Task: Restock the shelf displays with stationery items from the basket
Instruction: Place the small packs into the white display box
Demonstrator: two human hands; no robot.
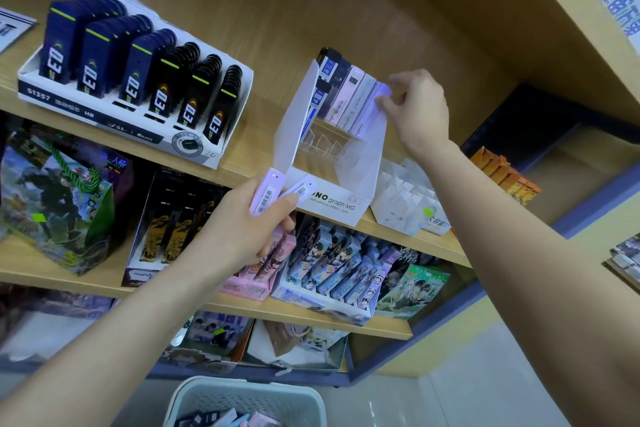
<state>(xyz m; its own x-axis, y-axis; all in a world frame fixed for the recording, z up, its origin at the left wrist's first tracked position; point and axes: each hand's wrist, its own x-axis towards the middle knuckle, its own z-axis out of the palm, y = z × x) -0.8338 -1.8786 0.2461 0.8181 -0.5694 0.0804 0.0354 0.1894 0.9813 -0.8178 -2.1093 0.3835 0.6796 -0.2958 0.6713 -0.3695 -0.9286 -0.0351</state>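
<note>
My left grip is raised in front of the shelf edge. Its fingers and thumb are curled round a pair of lilac lead cases, held side by side with their barcode labels facing me. The cases sit just in front of the lower left corner of the white Uno Graph MG display box.

That box stands on the wooden shelf with its tall side flaps up and clear dividers showing in its front part.

My right grip reaches over the box's right flap. Thumb and fingertips pinch the top of a lavender lead case, which stands at the right end of the back row. To its left the row continues with a grey case, a pink case and dark blue 0.5 HB cases.

The basket, pale and perforated, sits below me at the bottom of the view. A few more packets lie inside it, too cropped to name.

A white tray of navy and black 0.3 lead refills stands to the left on the same shelf. A white divided box sits just right of the display box, and orange packs sit further right. On the shelf below are a printed gift bag and illustrated card packs.
</note>
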